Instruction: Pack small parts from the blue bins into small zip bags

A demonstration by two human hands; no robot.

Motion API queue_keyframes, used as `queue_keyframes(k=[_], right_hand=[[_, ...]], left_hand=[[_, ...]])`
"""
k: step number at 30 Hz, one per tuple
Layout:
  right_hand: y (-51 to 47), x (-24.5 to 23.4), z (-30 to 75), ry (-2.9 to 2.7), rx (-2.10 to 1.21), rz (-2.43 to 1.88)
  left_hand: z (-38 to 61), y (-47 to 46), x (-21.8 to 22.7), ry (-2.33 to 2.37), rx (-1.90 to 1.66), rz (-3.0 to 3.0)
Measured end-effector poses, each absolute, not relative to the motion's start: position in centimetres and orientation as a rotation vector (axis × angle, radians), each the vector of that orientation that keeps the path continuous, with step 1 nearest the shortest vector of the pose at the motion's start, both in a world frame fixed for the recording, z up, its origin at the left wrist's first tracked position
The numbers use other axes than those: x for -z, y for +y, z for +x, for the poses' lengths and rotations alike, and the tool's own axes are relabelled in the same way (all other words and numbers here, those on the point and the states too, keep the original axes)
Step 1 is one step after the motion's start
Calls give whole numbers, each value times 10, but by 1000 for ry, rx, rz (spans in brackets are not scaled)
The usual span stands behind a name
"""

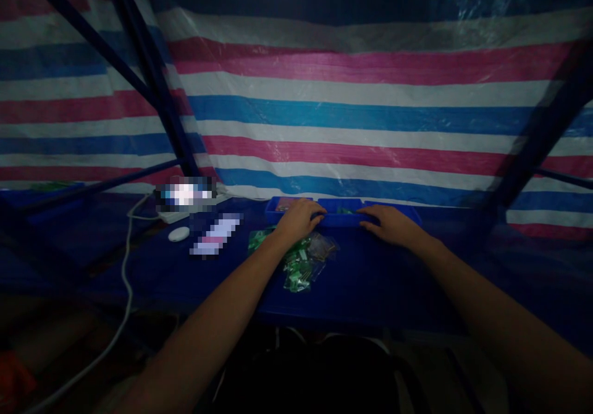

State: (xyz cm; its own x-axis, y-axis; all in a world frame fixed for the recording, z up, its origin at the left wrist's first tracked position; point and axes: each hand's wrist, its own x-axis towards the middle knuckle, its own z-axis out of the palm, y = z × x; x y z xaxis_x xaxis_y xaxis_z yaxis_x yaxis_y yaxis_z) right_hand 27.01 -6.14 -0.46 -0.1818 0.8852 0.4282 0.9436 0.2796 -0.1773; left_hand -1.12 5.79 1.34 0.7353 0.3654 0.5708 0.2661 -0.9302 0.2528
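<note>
The left hand (299,221) and right hand (391,225) drape their fingers (311,214) over the near rim of a blue compartment tray (339,220) — gripping or merely resting, I cannot tell. Bagged green circuit boards (301,266) lie just behind the left fingers.

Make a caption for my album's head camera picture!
Left hand and right hand rest on a blue plastic divided tray behind clear bags of green parts.

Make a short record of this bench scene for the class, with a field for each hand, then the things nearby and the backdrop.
Left hand: fingers over the front rim of a blue divided tray
Right hand: resting on the right part of the tray's front rim
Between the arms: clear plastic bags of green parts
Table: blue table
Left of the tray: white oval object, white cable
Backdrop: striped tarp, dark poles
</note>
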Motion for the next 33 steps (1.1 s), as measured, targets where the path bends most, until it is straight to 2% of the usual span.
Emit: queue_keyframes(k=[12, 33], right_hand=[[-67, 2, 244, -2093, 149, -1596], [-66, 8, 246, -2147, 271, -1653]], left_hand=[[-32, 66, -10, 567, -919, 2823], [-31, 62, -9, 669, -1062, 2634]])
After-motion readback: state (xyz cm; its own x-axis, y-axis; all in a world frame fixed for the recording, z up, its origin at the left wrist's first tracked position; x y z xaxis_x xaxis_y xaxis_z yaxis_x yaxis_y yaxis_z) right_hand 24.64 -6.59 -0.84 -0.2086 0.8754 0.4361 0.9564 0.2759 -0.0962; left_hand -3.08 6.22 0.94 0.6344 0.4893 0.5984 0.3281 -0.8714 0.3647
